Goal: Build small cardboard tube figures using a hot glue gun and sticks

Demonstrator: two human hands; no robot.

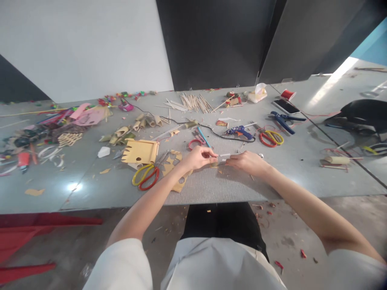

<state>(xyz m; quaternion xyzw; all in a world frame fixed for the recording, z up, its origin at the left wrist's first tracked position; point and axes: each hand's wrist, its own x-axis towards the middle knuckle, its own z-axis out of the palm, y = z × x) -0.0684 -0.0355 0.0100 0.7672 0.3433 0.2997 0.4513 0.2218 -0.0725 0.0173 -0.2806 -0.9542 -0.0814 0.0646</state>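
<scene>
Glue gun (240, 131) is lying beyond the right hand (247, 162), which is pinching nearly closed like the left hand (200, 158), their holds unclear.

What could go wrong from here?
Glue gun lies just beyond the right hand. If it's hot (can't tell from here), a reach forward might mean a burn.

Scissors with yellow and red handles lie beside the left forearm, near the table's front edge; a sleeve or arm could knock them.

The work between the left hand and right hand is small and partly hidden by fingers, so it might slip or misalign.
</scene>
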